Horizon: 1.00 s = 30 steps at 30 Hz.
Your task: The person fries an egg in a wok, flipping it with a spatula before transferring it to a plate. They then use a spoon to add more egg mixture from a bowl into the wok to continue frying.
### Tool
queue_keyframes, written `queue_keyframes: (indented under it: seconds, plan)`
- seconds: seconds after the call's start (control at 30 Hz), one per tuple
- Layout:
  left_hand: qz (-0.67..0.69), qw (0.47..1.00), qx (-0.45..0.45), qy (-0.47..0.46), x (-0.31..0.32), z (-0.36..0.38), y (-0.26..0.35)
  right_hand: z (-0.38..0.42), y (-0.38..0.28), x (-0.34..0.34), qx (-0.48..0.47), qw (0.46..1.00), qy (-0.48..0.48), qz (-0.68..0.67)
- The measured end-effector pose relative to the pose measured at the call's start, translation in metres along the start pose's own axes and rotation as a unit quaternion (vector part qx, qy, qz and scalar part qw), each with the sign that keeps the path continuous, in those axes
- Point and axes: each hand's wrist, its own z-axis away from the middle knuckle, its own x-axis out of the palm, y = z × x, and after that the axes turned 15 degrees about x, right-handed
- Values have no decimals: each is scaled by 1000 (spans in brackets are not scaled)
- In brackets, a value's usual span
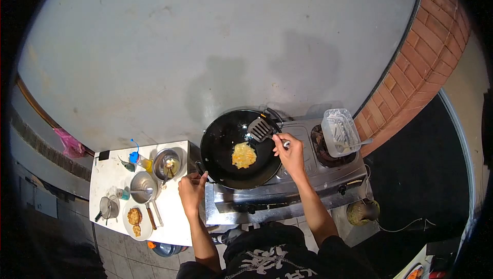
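Observation:
A black wok [218, 168] sits on the left burner of a gas stove [303, 176]. Inside it lies a yellow-orange fritter [244, 155], slightly right of the wok's centre. My right hand [290, 153] is closed round the handle of a slotted spatula [260, 129], whose dark blade hangs over the wok's upper right part, apart from the fritter. At the wok's left side my left hand [192, 190] has its fingers closed at the small loop handle [200, 166], thumb by the rim; the exact grip is partly hidden.
On the right burner stands a clear plastic container [340, 132] with a spoon. The white table [174, 233] at left holds metal bowls [143, 180], a plate [145, 230] with cooked fritters, a strainer [106, 207] and an oil bottle [146, 164]. A grey wall [154, 63] rises behind.

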Motion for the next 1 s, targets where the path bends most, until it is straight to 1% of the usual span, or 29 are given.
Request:
queue_keyframes:
  seconds: [0.07, 0.2, 0.3, 0.37, 0.4, 0.47, 0.5, 0.57, 0.77, 0.87, 1.0]
  plan:
    - [8, 1000, 4, 25, 0, 1, 3, 1, 1, -2, 7, 1000, -4, -13]
    - [-4, 1000, 13, 11, 1, 0, -2, 4, 0, -5, 6, 1000, 0, -12]
    - [-13, 1000, 13, 11, 0, 0, 1, 7, -6, -7, 3, 999, 15, -37]
    - [-6, 1000, 17, 14, 1, 0, -1, 5, -8, -8, -39, 999, 23, -18]
    - [-6, 1000, 17, 13, 0, 0, 1, 4, -8, -9, -38, 999, 24, -18]
    - [-10, 1000, 9, -5, -3, -1, 6, 0, -11, -11, -103, 991, 45, 70]
    - [-10, 1000, 9, -5, -2, -1, 5, -1, -10, -10, -103, 991, 45, 69]
    - [-3, 1000, 6, -4, 0, -1, 1, -3, -7, -9, -70, 996, 7, 61]
    - [-2, 1000, 15, 3, 1, 1, -2, 0, 2, 1, -29, 999, -6, 29]
    - [0, 1000, -3, -6, 1, 1, -4, 0, 13, 4, -4, 1000, -10, -5]
    - [14, 1000, 3, -9, 1, 0, -4, -1, 18, 11, 11, 999, -19, -27]
